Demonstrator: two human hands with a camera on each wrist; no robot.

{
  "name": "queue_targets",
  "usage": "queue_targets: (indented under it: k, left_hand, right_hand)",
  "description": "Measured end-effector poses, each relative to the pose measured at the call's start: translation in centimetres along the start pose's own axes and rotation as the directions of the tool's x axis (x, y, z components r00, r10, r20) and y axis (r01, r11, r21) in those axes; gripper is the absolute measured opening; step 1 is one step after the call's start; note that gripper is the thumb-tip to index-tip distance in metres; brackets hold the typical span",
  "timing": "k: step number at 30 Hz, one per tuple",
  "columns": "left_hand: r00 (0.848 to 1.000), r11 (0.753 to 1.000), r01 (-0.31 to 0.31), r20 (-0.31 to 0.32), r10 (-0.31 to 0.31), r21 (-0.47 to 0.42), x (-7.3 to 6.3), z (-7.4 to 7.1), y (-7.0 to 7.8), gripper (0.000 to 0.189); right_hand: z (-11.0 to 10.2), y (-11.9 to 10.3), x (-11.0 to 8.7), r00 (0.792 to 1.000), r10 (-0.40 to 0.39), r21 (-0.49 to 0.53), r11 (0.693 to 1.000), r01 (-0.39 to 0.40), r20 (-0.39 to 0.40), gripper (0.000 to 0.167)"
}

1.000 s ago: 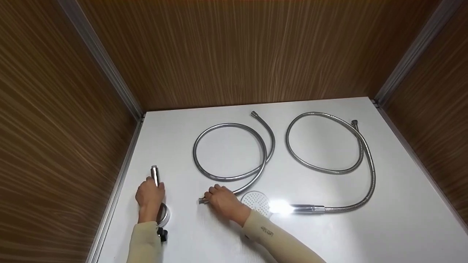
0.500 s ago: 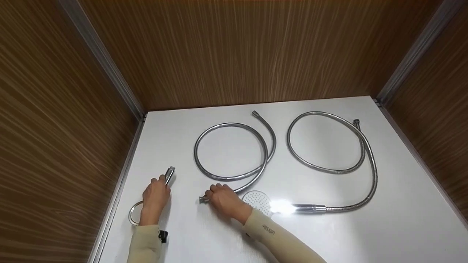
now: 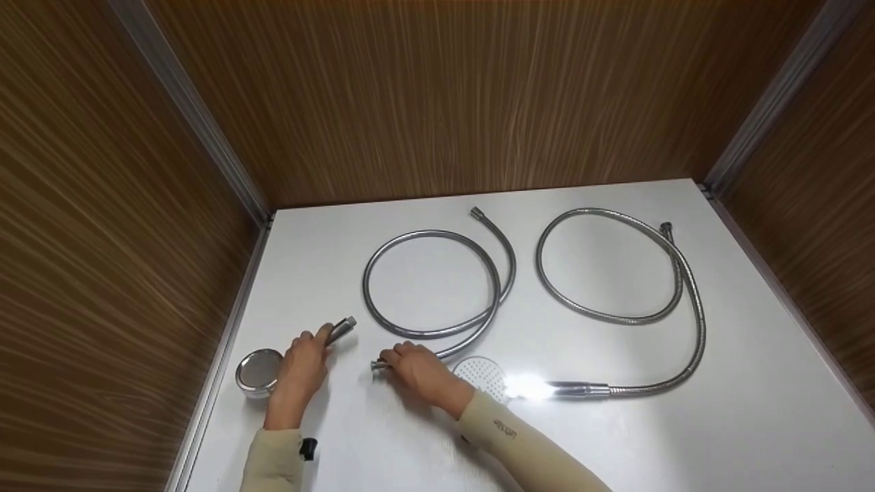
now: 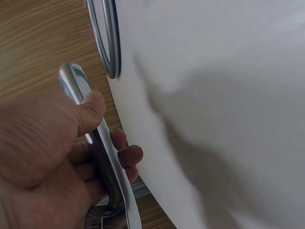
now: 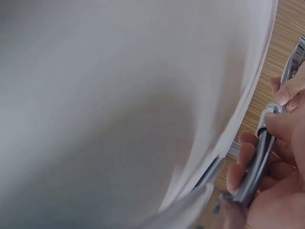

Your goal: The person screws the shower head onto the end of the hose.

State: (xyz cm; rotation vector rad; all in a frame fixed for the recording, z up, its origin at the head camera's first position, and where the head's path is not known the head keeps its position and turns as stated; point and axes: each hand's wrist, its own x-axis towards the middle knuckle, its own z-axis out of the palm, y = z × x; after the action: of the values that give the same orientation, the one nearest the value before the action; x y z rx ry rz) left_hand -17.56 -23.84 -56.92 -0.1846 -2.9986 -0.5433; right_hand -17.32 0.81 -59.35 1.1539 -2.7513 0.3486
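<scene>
My left hand [image 3: 304, 365] grips the handle of a chrome shower head [image 3: 260, 371]. The threaded end of that handle points up and right, toward my right hand; its round head sticks out left of the wrist. In the left wrist view, thumb and fingers wrap the shiny handle [image 4: 97, 138]. My right hand [image 3: 420, 372] holds the near end of a grey shower hose [image 3: 432, 232], whose metal connector [image 3: 379, 365] pokes out past the fingertips. The right wrist view has thumb and fingers around this hose end [image 5: 259, 162]. Handle end and connector are a short gap apart in the head view.
A second shower head [image 3: 478, 374], white-faced, lies partly behind my right forearm, joined to a ribbed metal hose [image 3: 696, 328] looped at the right. Wood-grain panels [image 3: 437, 102] enclose the white table [image 3: 581, 451] at the back and sides.
My left hand has turned the shower head, swinging its handle end rightward toward the hose connector and its round head out to the left. The right hand has tilted the connector slightly upward.
</scene>
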Motion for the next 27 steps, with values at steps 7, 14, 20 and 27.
queue_targets:
  k: [7,14,20,27]
  left_hand:
    - [0.992,0.993,-0.101,-0.065,0.105,0.055,-1.1,-0.4,0.4,0.041]
    - [0.987,0.987,-0.153,-0.035,0.155,0.043,-1.9,-0.9,0.7,0.040]
    - [0.983,0.983,-0.182,-0.023,0.182,0.024,-2.1,-1.4,1.0,0.039]
    - [0.981,0.981,-0.192,-0.018,0.193,0.033,-2.5,-1.8,1.2,0.037]
  right_hand:
    - [-0.5,0.0,0.1,0.998,-0.003,-0.005,1.000,0.002,-0.059,0.020]
    - [-0.6,0.1,0.3,0.988,0.009,-0.011,1.000,-0.011,-0.156,0.023]
    - [-0.8,0.0,0.6,0.967,0.025,0.028,0.999,-0.019,-0.254,0.027]
    - [-1.1,-0.2,0.8,0.946,0.054,0.017,0.999,-0.052,-0.319,0.026]
